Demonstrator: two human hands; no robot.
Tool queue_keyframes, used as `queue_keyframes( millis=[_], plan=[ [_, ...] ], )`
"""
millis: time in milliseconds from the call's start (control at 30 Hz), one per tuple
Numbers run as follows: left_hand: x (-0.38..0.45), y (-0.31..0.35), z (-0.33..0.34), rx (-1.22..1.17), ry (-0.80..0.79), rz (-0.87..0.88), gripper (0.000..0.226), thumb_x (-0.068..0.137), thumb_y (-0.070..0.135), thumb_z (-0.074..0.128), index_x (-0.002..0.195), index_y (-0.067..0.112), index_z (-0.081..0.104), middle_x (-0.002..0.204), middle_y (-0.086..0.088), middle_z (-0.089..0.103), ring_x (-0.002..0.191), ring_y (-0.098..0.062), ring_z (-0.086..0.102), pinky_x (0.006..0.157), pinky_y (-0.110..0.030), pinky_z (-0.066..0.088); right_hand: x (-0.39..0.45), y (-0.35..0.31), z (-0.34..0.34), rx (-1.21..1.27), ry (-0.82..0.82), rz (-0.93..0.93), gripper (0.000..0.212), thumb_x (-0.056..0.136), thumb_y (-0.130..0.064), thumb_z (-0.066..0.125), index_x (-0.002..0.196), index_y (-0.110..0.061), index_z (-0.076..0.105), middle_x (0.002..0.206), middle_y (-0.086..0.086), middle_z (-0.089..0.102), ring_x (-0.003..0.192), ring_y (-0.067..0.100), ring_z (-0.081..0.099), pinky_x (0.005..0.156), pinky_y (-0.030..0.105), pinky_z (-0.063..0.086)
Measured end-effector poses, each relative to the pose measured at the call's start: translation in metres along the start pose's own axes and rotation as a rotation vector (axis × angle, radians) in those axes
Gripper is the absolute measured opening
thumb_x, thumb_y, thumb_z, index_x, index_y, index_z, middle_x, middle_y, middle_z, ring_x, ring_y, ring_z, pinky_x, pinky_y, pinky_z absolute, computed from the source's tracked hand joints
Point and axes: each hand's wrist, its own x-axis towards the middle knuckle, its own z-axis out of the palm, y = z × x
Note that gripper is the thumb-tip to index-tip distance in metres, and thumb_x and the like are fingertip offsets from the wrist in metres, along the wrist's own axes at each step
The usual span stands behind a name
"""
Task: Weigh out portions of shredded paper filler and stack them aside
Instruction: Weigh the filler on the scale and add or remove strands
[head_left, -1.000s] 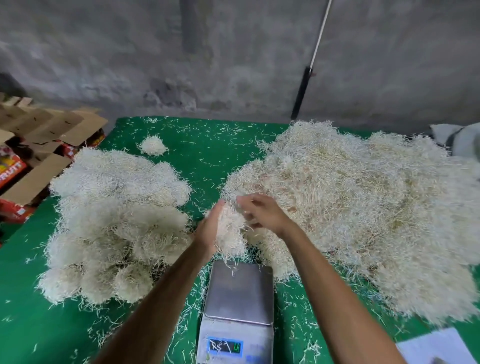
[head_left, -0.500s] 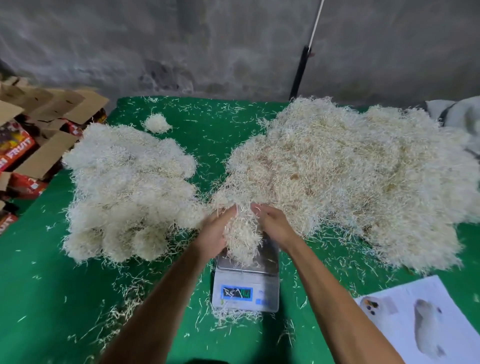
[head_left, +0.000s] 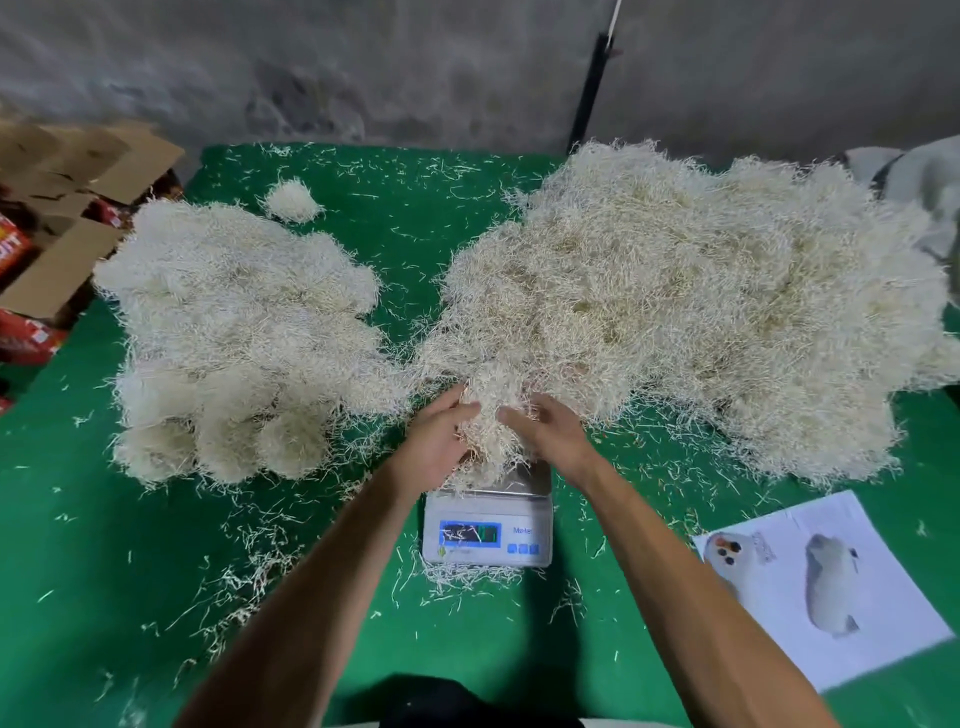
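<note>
The left hand (head_left: 434, 441) and right hand (head_left: 550, 434) cup a clump of shredded paper (head_left: 488, 415) between them, fingers loosely curved against its sides. The clump rests on the platform of the scale (head_left: 488, 525), touching the near edge of the large loose pile (head_left: 675, 301). Weighed portions (head_left: 234, 338) lie stacked to the left on the green table (head_left: 104, 571).

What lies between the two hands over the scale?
In the head view, a clump of shredded paper sits between the left hand and the right hand, both cupped against it, resting on the scale platform.
</note>
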Motion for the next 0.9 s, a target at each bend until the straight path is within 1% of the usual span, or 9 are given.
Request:
queue_keyframes(
  millis=[133, 267, 367, 467, 533, 667, 733, 833, 900],
  plan=[
    [-0.006, 0.000, -0.007, -0.139, -0.078, -0.026, 0.048, 0.092, 0.005, 0.070, 0.137, 0.013, 0.055, 0.124, -0.008, 0.060, 0.101, -0.006, 0.063, 0.091, -0.036, 0.058, 0.005, 0.014, 0.001, 0.076, 0.052, -0.046, 0.022, 0.097, -0.028, 0.071, 0.107, -0.009, 0.065, 0.063, -0.006, 0.055, 0.048, 0.015, 0.039, 0.044, 0.026, 0.036],
    [0.002, 0.004, -0.036, -0.201, 0.022, 0.006, 0.010, 0.093, -0.004, 0.063, 0.102, -0.001, 0.062, 0.094, -0.012, 0.059, 0.081, -0.016, 0.062, 0.078, -0.025, 0.058, 0.010, 0.012, -0.024, 0.163, 0.246, 0.040, 0.013, 0.103, -0.003, 0.055, 0.113, -0.002, 0.063, 0.102, -0.006, 0.071, 0.039, 0.007, 0.032, 0.036, 0.018, 0.030],
    [0.005, 0.005, -0.044, -0.203, -0.001, -0.074, 0.034, 0.089, 0.003, 0.073, 0.119, 0.005, 0.059, 0.118, -0.017, 0.060, 0.103, -0.024, 0.065, 0.085, -0.035, 0.060, 0.008, 0.012, -0.034, 0.124, 0.154, 0.048, 0.017, 0.105, -0.013, 0.056, 0.117, -0.011, 0.068, 0.080, 0.004, 0.062, 0.041, 0.008, 0.034, 0.035, 0.020, 0.031],
    [-0.004, -0.004, -0.019, -0.125, -0.223, -0.235, 0.090, 0.079, 0.023, 0.085, 0.152, 0.019, 0.034, 0.149, -0.017, 0.041, 0.127, -0.041, 0.050, 0.100, -0.057, 0.052, 0.011, 0.013, -0.014, 0.096, 0.066, 0.031, 0.024, 0.105, -0.020, 0.057, 0.128, -0.013, 0.064, 0.080, 0.017, 0.055, 0.049, 0.016, 0.039, 0.043, 0.028, 0.037],
    [-0.003, -0.014, -0.005, -0.168, -0.174, -0.228, 0.105, 0.076, 0.024, 0.085, 0.159, 0.019, 0.021, 0.153, -0.014, 0.035, 0.136, -0.041, 0.045, 0.107, -0.056, 0.046, 0.011, 0.009, 0.002, 0.091, 0.068, 0.006, 0.020, 0.104, -0.016, 0.058, 0.122, -0.012, 0.068, 0.087, 0.021, 0.065, 0.060, 0.024, 0.055, 0.059, 0.032, 0.051],
    [0.000, -0.020, -0.029, -0.060, -0.009, -0.125, 0.067, 0.088, 0.007, 0.075, 0.148, 0.015, 0.045, 0.152, -0.021, 0.042, 0.126, -0.031, 0.058, 0.093, -0.023, 0.056, 0.012, 0.007, -0.012, 0.126, 0.246, -0.076, 0.016, 0.101, -0.014, 0.064, 0.087, -0.010, 0.069, 0.072, 0.001, 0.063, 0.057, 0.012, 0.058, 0.062, 0.024, 0.053],
    [0.007, -0.020, -0.047, 0.006, -0.005, -0.145, 0.072, 0.087, 0.002, 0.074, 0.150, 0.024, 0.045, 0.158, -0.013, 0.033, 0.121, -0.019, 0.060, 0.093, -0.001, 0.042, 0.016, 0.008, -0.028, 0.133, 0.305, -0.092, 0.015, 0.102, -0.013, 0.063, 0.089, -0.008, 0.067, 0.074, 0.004, 0.062, 0.068, 0.020, 0.058, 0.077, 0.038, 0.058],
    [0.005, -0.025, -0.052, 0.082, -0.046, -0.100, 0.055, 0.094, 0.016, 0.071, 0.145, 0.020, 0.051, 0.156, -0.018, 0.039, 0.077, 0.000, 0.061, 0.091, -0.015, 0.052, 0.020, 0.011, -0.033, 0.145, 0.326, -0.098, 0.010, 0.102, -0.010, 0.063, 0.094, -0.007, 0.068, 0.082, 0.006, 0.065, 0.074, 0.024, 0.060, 0.086, 0.045, 0.057],
    [0.002, -0.026, -0.043, 0.070, -0.048, -0.081, 0.043, 0.098, 0.022, 0.066, 0.139, 0.014, 0.054, 0.155, -0.021, 0.041, 0.096, -0.007, 0.065, 0.102, -0.030, 0.051, 0.017, 0.012, -0.024, 0.143, 0.212, -0.068, 0.012, 0.102, -0.013, 0.063, 0.099, -0.003, 0.070, 0.087, 0.008, 0.069, 0.075, 0.021, 0.066, 0.084, 0.043, 0.060]
  ],
)
